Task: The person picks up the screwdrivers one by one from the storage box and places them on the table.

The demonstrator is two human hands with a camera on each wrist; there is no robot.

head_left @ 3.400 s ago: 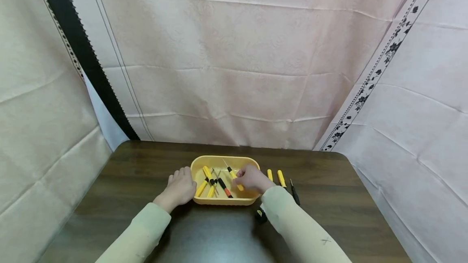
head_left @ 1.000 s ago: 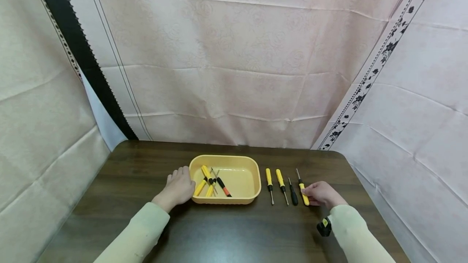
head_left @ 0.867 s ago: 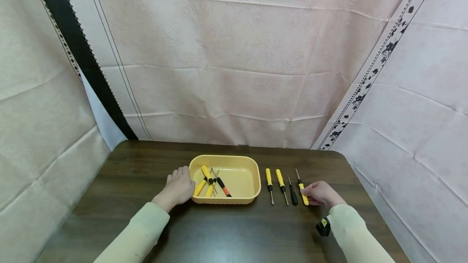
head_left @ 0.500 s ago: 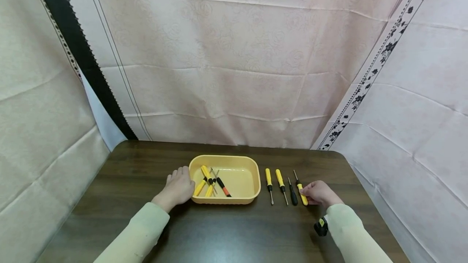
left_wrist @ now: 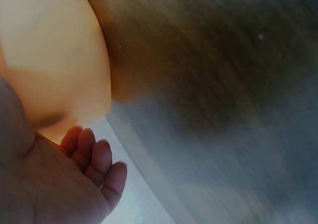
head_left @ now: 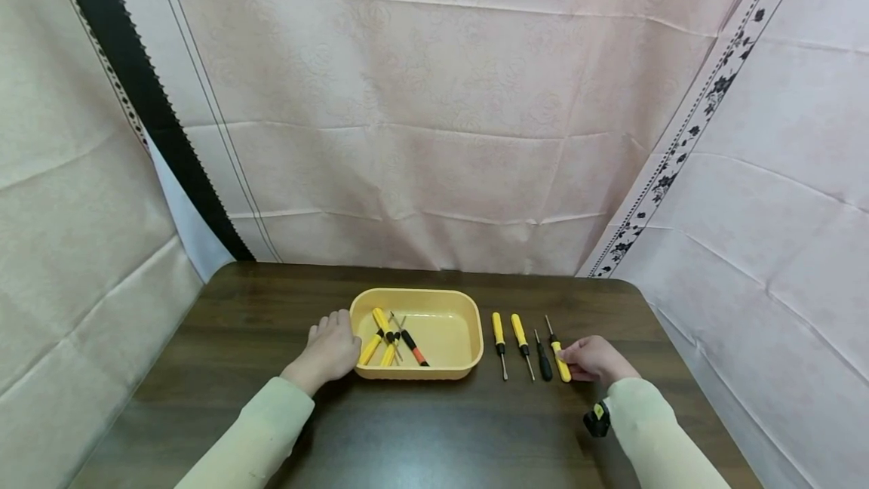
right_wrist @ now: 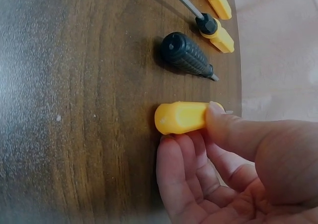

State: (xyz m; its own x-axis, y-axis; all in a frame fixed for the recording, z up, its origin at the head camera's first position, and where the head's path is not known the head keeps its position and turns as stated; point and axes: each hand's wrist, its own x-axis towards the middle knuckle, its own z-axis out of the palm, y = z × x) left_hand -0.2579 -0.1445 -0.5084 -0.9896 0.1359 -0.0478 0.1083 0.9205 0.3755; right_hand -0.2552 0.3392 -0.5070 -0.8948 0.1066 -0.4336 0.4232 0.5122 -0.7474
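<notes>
On the dark wooden table, my left hand (head_left: 327, 351) holds the left edge of a yellow plastic tray (head_left: 468, 334). In the left wrist view its fingers (left_wrist: 115, 182) are curled beside the tray's wall (left_wrist: 59, 50); the thumb tip is out of sight. Several screwdrivers lie crossed in the tray's left half, one with a black and orange handle (head_left: 414, 348). Over at the right, my right hand (head_left: 592, 358) pinches the handle of a yellow-and-black screwdriver (head_left: 562, 364) between thumb and fingers. This handle (right_wrist: 181, 117) lies at the table surface, shaft pointing away from me.
Left of the held screwdriver lie a black screwdriver (head_left: 543, 359) and two yellow ones, the nearer one (head_left: 520, 334) and the farther one (head_left: 498, 332), in a row. A pale cloth (head_left: 434, 134) hangs behind the table's back edge.
My right hand has carried the yellow-and-black screwdriver from the tray to the right end of the row, then shifted it slightly left. My left hand stays at the tray.
</notes>
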